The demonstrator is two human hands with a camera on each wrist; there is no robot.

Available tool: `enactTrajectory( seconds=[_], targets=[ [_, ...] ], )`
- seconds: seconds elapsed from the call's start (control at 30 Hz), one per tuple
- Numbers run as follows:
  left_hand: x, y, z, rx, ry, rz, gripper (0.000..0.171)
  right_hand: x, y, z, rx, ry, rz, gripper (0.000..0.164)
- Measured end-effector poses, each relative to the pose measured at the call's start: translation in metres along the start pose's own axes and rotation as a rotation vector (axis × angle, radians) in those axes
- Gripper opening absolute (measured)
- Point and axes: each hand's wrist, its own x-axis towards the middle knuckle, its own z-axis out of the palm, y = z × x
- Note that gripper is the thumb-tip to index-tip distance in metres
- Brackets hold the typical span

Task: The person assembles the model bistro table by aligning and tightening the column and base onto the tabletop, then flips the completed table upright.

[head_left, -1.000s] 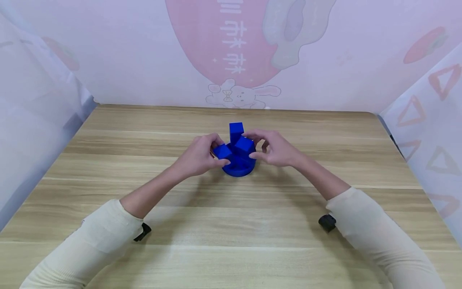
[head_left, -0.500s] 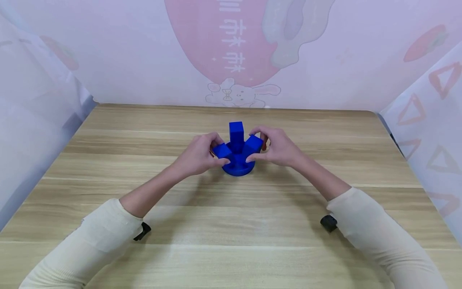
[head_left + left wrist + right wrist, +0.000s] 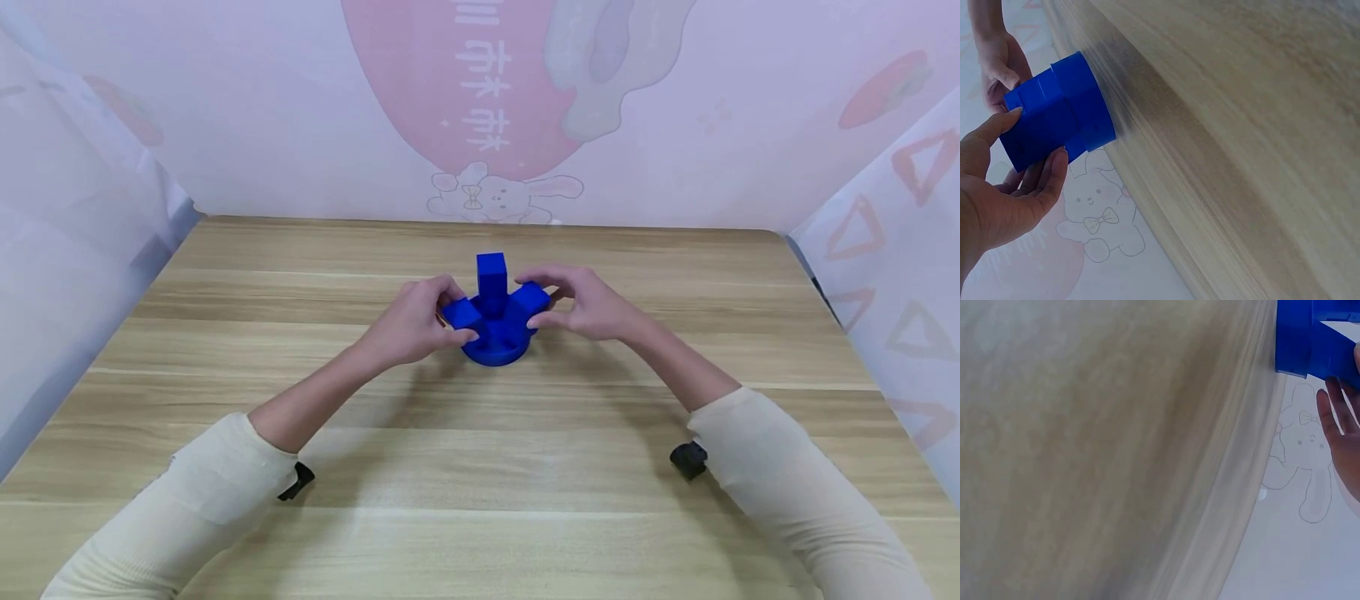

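Note:
A round blue base [image 3: 495, 357] stands on the wooden table with three square blue blocks rising from it. The back block [image 3: 492, 271] is upright, with no hand on it. The left block [image 3: 462, 313] leans outward, and my left hand [image 3: 416, 325] grips it between thumb and fingers. Around the right block [image 3: 531, 298], which also tilts outward, are the thumb and fingers of my right hand [image 3: 588, 304]. In the left wrist view, my left hand [image 3: 1016, 194] holds the side of a block [image 3: 1038, 128]. The right wrist view cuts off much of my right hand [image 3: 1347, 437].
The wooden table [image 3: 480, 467] extends in front of and to both sides of the base. A printed cloth backdrop [image 3: 262, 108] hangs behind the table's far edge, and more cloth hangs at both sides. Black straps show under both sleeves.
The right block has swung from near the middle out to the right, with my right hand around it. My right hand has shifted slightly right; my left hand has stayed in place.

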Motion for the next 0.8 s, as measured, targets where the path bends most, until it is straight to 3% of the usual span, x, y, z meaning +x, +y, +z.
enactTrajectory(
  seconds=[0.17,0.43,0.57,0.8],
  targets=[
    [0.000,-0.001,0.000,-0.005,0.000,0.000,0.038,-0.001,-0.005,0.006,-0.036,0.073,0.052,0.038],
    [0.000,-0.003,0.000,-0.009,0.006,0.012,0.036,-0.001,-0.015,0.016,-0.204,0.147,0.063,0.045],
    [0.001,-0.003,0.001,-0.011,0.005,0.009,0.036,-0.002,-0.013,0.014,-0.198,0.099,0.035,0.053],
    [0.001,-0.002,0.000,-0.006,0.003,0.003,0.037,-0.005,-0.004,0.001,-0.002,-0.071,-0.039,0.057]
  ],
)
